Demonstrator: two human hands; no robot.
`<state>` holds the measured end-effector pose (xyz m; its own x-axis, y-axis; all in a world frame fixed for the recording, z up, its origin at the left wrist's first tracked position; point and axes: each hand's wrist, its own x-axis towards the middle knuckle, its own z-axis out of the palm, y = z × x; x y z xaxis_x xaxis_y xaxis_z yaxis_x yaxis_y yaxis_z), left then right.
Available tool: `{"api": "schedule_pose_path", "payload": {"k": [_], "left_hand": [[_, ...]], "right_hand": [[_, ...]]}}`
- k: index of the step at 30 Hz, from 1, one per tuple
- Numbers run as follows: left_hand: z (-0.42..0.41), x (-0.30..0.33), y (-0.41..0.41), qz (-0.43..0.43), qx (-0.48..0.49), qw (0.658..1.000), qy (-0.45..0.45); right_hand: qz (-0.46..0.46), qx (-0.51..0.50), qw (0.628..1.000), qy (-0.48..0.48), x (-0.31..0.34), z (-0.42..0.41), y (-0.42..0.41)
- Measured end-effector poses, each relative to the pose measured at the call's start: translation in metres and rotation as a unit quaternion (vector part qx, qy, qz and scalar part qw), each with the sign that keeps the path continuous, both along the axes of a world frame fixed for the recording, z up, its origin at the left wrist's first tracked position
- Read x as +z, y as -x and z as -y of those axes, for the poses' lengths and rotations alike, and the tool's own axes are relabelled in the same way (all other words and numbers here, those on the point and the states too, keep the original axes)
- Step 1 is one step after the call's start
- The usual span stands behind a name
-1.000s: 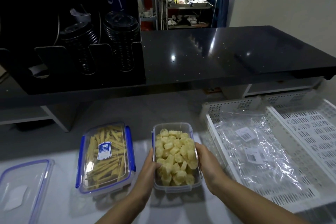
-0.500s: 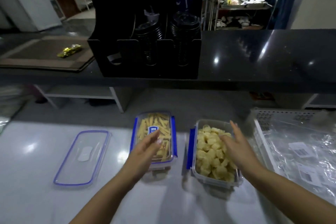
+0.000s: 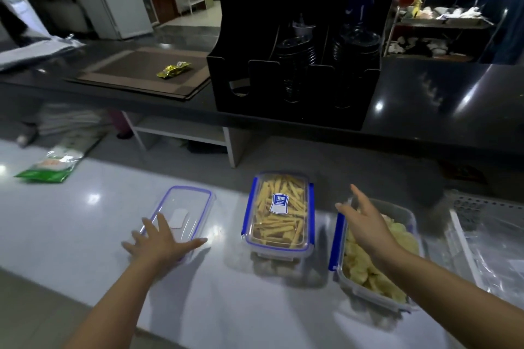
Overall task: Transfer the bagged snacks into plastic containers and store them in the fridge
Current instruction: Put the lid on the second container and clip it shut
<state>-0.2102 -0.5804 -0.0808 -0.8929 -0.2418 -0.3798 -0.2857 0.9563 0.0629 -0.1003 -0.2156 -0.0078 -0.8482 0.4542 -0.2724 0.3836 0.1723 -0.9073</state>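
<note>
Dim room, ceiling-light glare on counters, blurred, warped edges

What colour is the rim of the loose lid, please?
Blue, around the clear loose lid; head view.

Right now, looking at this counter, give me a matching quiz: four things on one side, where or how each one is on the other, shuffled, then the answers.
Things
1. loose lid
2. stick snack container
3. chip container
4. green bag

States
A. open, under the right hand
B. far left on the white counter
C. lidded, between the two hands
D. flat, under the left hand

Pairs: 1-D, 2-C, 3-A, 4-B
</note>
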Motion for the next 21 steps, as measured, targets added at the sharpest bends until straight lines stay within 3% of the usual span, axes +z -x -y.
{"api": "schedule_pose_path", "payload": {"k": [4, 9, 14, 17, 21], "left_hand": [[0.012, -0.005, 0.008, 0.012, 0.021, 1.000, -0.003], [0.010, -0.011, 0.007, -0.034, 0.009, 0.999, 0.008], [-0.020, 0.026, -0.001, -0.078, -0.019, 0.996, -0.040], [-0.043, 0.057, -0.020, -0.096, -0.058, 0.980, -0.162], [-0.079, 0.106, -0.046, -0.034, -0.083, 0.918, -0.386]], "right_hand": [[0.010, 0.006, 1.000, 0.004, 0.001, 0.009, 0.004], [0.016, 0.016, 1.000, -0.009, 0.004, 0.018, 0.003], [0.019, 0.018, 1.000, 0.004, 0.008, 0.015, 0.003], [0.014, 0.026, 0.999, 0.028, 0.014, 0.014, 0.003], [0.008, 0.071, 0.996, 0.055, 0.023, 0.014, -0.003]]}}
